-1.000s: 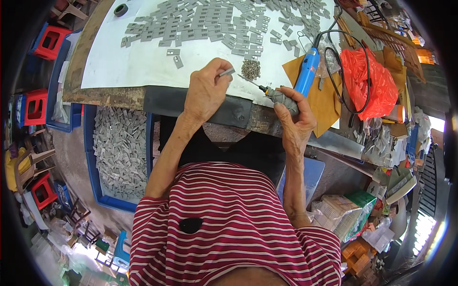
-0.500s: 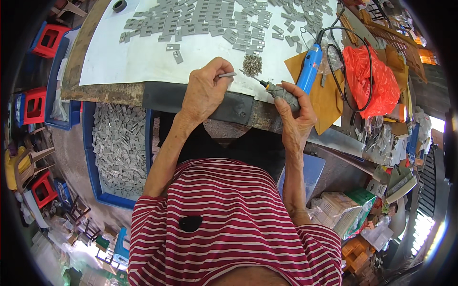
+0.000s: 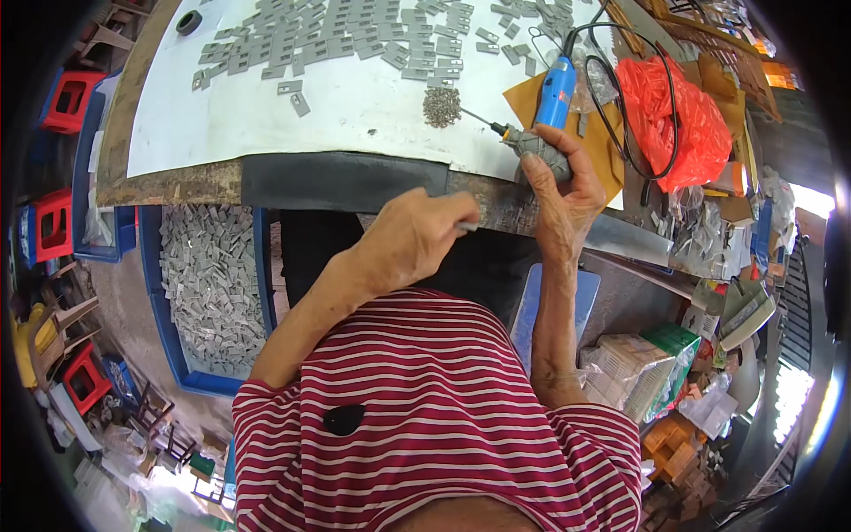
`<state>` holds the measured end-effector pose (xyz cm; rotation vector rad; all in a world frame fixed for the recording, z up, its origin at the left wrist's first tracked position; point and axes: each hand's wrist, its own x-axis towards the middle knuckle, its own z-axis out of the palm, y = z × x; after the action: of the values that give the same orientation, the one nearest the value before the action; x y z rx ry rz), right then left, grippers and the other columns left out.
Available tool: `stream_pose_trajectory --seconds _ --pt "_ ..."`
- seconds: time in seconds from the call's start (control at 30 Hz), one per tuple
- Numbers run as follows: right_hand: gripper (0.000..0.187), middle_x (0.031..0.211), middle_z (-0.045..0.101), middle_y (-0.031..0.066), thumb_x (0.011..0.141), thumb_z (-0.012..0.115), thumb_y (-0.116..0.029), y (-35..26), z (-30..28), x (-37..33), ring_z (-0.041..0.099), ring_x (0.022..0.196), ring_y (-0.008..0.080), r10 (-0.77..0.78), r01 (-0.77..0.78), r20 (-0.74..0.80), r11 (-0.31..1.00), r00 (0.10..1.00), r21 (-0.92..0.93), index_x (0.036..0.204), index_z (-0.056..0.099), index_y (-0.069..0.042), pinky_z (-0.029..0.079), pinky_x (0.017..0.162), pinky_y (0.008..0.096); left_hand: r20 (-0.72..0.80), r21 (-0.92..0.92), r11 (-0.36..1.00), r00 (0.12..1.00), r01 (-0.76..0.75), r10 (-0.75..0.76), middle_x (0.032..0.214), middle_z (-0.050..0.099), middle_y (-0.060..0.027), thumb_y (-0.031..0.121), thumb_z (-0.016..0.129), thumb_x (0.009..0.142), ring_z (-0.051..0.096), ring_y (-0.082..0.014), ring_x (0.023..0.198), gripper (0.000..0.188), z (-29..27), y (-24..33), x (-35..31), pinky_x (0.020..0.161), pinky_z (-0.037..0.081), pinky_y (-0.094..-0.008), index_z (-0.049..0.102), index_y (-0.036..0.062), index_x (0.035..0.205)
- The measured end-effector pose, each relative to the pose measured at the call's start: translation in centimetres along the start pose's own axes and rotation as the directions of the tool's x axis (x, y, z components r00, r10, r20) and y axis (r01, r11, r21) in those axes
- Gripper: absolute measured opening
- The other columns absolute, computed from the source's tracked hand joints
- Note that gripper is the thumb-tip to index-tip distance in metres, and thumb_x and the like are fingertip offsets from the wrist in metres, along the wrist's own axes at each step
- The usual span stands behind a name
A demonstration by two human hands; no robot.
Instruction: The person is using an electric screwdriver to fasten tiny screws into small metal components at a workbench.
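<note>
My left hand (image 3: 415, 232) is closed on a small flat grey piece (image 3: 467, 225), held below the table's front edge, with only its end showing. In my right hand (image 3: 566, 182) is a powered screwdriver (image 3: 537, 152) with a grey, tape-wrapped body. Its long thin bit (image 3: 476, 117) points left, and the tip is at the edge of a heap of small screws (image 3: 441, 106) on the white sheet (image 3: 355, 120). Across the far part of the sheet lie many grey rectangular pieces (image 3: 341, 44) with small openings. Two more pieces (image 3: 300, 105) lie apart, nearer me.
Beyond my right hand lies a blue cylindrical tool (image 3: 556, 93) with a black cord, beside brown paper (image 3: 523, 99) and a red plastic bag (image 3: 678, 124). A blue bin (image 3: 152, 266) full of loose grey pieces stands lower left. A tape roll (image 3: 188, 22) sits far left.
My left hand has drawn back from over the table to below its front edge, holding the grey piece. The screwdriver's tip has moved to the screw heap. The view has shifted slightly.
</note>
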<state>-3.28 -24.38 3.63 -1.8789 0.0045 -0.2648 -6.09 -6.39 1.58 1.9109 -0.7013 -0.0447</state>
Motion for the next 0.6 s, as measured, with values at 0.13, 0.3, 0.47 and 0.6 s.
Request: stream_pose_trajectory --seconds 0.13,0.3,0.47,0.6 --pt "0.029 0.087 0.060 0.0024 0.077 0.068 -0.009 0.6 -1.0 -0.1 0.053 0.076 0.0070 0.024 -0.023 -0.041 0.999 0.999 0.035 0.104 0.060 -0.002 0.044 0.066 0.0192 0.074 0.088 0.996 0.997 -0.032 0.025 0.067 0.058 -0.0094 0.000 0.054 0.077 0.056 -0.0261 0.059 0.012 0.2 0.1 -2.2 0.064 0.042 -0.0372 0.050 0.0042 0.087" --pt "0.029 0.086 0.060 0.0024 0.077 0.069 -0.011 0.6 -0.9 -0.6 0.054 0.076 0.0080 0.001 -0.004 -0.078 0.999 0.997 -0.036 0.104 0.060 -0.002 0.044 0.068 0.0203 0.201 0.399 0.917 0.976 -0.007 -0.080 0.066 0.055 -0.0074 -0.001 0.056 0.076 0.056 -0.0225 0.060 0.015 -0.3 0.1 -4.5 0.066 0.042 -0.0324 0.050 0.0040 0.088" --pt "0.029 0.087 0.060 0.0023 0.077 0.068 -0.010 0.0 0.3 -1.0 0.054 0.077 0.0089 -0.003 0.000 -0.044 0.997 0.999 -0.075 0.104 0.060 -0.002 0.044 0.069 0.0219 0.145 0.467 0.884 0.988 -0.013 -0.062 0.068 0.054 -0.0077 -0.001 0.052 0.074 0.057 -0.0227 0.066 0.012 0.0 -1.6 -5.5 0.069 0.043 -0.0329 0.049 0.0033 0.085" --pt "0.029 0.088 0.060 0.0017 0.077 0.067 -0.008 -0.4 2.1 -1.1 0.054 0.077 0.0085 -0.016 0.017 0.029 0.998 0.999 -0.053 0.104 0.059 -0.003 0.045 0.069 0.0215 0.062 0.455 0.891 0.998 -0.003 -0.028 0.071 0.054 -0.0085 -0.002 0.051 0.073 0.057 -0.0236 0.071 0.012 0.4 -2.6 -6.0 0.071 0.042 -0.0337 0.049 0.0039 0.083"
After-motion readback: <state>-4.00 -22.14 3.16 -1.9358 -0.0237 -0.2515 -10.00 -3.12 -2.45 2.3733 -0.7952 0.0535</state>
